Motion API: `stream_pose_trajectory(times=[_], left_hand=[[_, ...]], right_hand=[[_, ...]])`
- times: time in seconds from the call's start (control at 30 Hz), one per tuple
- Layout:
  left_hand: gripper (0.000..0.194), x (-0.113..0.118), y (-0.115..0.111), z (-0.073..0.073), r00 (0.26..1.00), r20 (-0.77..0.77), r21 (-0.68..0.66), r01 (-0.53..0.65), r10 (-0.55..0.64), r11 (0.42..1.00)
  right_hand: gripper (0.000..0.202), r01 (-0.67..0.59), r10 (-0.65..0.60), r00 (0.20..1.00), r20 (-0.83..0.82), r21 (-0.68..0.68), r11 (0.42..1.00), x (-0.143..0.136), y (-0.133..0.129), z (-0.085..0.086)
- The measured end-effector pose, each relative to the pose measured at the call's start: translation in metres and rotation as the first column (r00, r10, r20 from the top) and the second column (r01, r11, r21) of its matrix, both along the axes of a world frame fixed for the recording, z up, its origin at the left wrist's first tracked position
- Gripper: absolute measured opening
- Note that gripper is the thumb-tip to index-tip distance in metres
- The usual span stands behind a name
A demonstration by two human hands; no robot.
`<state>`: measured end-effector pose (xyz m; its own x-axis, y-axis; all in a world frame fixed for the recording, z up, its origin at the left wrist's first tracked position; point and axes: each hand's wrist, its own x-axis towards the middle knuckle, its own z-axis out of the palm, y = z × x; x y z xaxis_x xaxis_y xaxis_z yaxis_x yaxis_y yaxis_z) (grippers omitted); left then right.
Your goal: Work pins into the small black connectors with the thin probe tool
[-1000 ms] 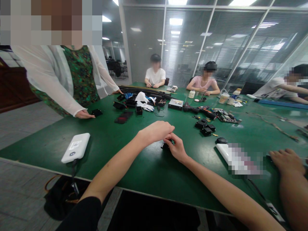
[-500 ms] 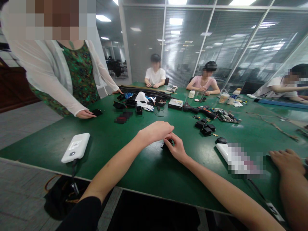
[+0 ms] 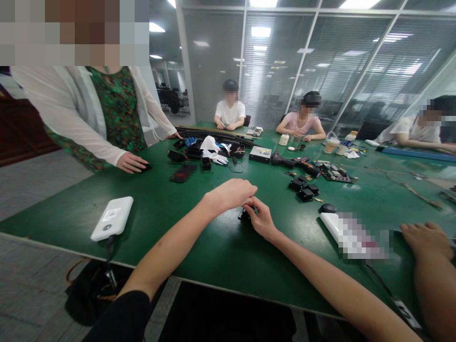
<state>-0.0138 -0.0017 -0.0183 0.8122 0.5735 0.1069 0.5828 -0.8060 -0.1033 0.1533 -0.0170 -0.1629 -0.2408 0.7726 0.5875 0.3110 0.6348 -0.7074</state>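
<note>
My left hand reaches over the middle of the green table with its fingers curled down and closed. Whatever its fingertips grip is hidden behind the hand. From the right, my right hand meets it, thumb and fingers pinched round a small black part. Only one edge of that part shows, low by the tabletop under the left hand. Farther off to the right lie several black box-shaped pieces, touched by neither hand.
A white power bank lies left, another white device right, both with cables. Behind are gloves, a metal box, a power drill and a circuit board. A co-worker's hand rests at right; another person stands left.
My hands have barely moved, still together over the black part. The standing person's hand at left has shifted over the dark object on the table. The far-right person's arm has lowered.
</note>
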Motion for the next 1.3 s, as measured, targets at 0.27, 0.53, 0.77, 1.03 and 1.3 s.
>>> stream_pose_trajectory(times=[0.27,0.53,0.77,1.03,1.3], left_hand=[[0.013,0.0000,-0.0010,0.0001,1.000,0.001,-0.002,-0.005,0.005,1.000],[0.014,0.0001,0.0008,-0.0010,1.000,0.012,-0.026,-0.004,0.004,1.000],[0.012,-0.0045,-0.0015,0.0022,1.000,0.007,-0.014,-0.002,0.002,1.000],[0.013,-0.0001,-0.0014,0.0010,1.000,0.018,-0.026,-0.011,0.011,1.000],[0.013,0.0000,-0.0006,0.0012,1.000,0.002,-0.020,-0.005,0.005,1.000]], right_hand=[[0.014,0.023,-0.023,1.000,0.010,0.013,1.000,0.0002,-0.0034,0.0031],[0.020,0.038,-0.038,0.999,-0.025,-0.010,0.999,0.0022,0.0021,-0.0038],[0.021,-0.035,0.035,0.999,0.006,-0.011,0.999,-0.0019,-0.0036,0.0040],[0.018,0.014,-0.016,0.999,-0.038,-0.037,0.999,0.0040,-0.0001,-0.0001],[0.020,-0.020,0.019,0.999,-0.027,-0.029,0.999,0.0025,0.0013,-0.0020]])
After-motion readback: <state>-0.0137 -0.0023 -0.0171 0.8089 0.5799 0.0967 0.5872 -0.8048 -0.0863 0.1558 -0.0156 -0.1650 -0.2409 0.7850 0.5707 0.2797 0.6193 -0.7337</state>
